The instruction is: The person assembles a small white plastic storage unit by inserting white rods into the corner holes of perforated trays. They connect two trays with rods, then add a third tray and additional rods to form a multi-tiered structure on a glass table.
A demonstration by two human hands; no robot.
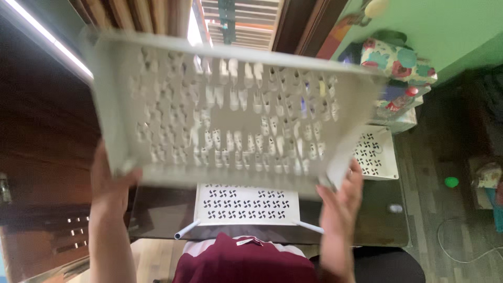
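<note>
White plastic basket (pixel 230 105), big and perforated with rows of cut-out holes, filling most of the view, held up in the air and tilted, a little blurred. Gripped at both lower corners: left hand (pixel 109 186) closed on the lower left corner with fingers wrapped around the edge, right hand (pixel 341 196) pressed against the lower right corner with fingers (pixel 355 175) stretched upward along the side wall. Below the basket, dark glass tabletop (pixel 162 212), glossy and brownish. On it, just under the basket, flat white panel (pixel 246 204) with pinwheel-shaped holes, and two thin white tubes (pixel 187 229) sticking out at its lower corners. Further right, second white panel (pixel 376 153) of the same pattern, partly hidden behind the basket's corner. Behind this one, colourful floral bag (pixel 401 62) against a green wall (pixel 450 29). At the bottom edge, maroon garment (pixel 236 262) of the person. On the right, grey wooden floor (pixel 440 230) with a thin white cable (pixel 466 251) and, smallest of all, small green ball (pixel 451 182), well apart from the hands.
</note>
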